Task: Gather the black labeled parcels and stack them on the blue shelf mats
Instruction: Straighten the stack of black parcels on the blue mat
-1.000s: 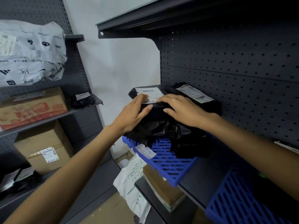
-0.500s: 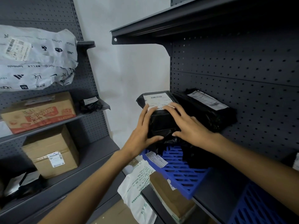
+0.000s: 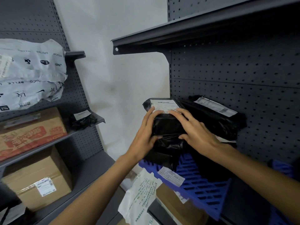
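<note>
Both the left hand point(image 3: 144, 137) and right hand point(image 3: 197, 133) curl round a black labeled parcel point(image 3: 168, 125) held between them, center frame, over the blue mat point(image 3: 203, 190).

Blue mat point(image 3: 199, 187) on dark shelf point(image 3: 243, 203)

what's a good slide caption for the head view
A person's left hand and right hand grip a black labeled parcel atop other black parcels on the blue shelf mat.
</note>
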A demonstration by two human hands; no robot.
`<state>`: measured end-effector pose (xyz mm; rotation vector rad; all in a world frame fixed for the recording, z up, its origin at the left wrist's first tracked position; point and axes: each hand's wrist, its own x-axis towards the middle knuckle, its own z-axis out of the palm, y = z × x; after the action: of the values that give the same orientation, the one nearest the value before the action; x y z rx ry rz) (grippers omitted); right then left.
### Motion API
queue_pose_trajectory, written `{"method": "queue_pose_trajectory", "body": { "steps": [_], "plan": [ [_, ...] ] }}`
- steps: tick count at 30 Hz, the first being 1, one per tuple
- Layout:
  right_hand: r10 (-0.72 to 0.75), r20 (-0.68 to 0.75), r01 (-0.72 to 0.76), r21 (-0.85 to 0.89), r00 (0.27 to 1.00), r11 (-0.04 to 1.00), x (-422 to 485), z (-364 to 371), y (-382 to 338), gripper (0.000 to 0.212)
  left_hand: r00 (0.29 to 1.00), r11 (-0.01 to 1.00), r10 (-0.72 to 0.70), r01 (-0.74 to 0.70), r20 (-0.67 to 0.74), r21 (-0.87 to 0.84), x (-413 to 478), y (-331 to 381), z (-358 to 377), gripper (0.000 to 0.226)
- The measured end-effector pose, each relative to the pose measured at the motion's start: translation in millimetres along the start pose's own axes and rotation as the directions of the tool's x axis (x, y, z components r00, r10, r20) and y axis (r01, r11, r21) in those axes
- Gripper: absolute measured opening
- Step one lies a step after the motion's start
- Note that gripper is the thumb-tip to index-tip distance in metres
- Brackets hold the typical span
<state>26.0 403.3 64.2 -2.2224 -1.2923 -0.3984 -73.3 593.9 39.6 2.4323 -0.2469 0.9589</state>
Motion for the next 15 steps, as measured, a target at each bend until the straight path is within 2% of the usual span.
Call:
{"method": "queue_pose_trajectory", "body": {
  "steps": [5,7,15],
  "plan": [
    [0.051,0.009,-0.05,-0.077,0.999,0.996,-2,21,-22,0.104,0.998,0.996,0.044,-0.04,0.046,-0.079,-9,-31,-9,0.072],
    [0.075,0.008,-0.074,-0.143,0.997,0.987,-4,29,-30,0.104,0.998,0.991,0.038,-0.032,0.043,-0.132,-19,-39,-7,0.071],
    [0.174,-0.015,-0.173,-0.233,0.985,0.957,-5,27,-52,0.098,0.99,0.969,0.032,0.004,0.138,-0.248,-11,-45,-21,0.07]
  ]
}}
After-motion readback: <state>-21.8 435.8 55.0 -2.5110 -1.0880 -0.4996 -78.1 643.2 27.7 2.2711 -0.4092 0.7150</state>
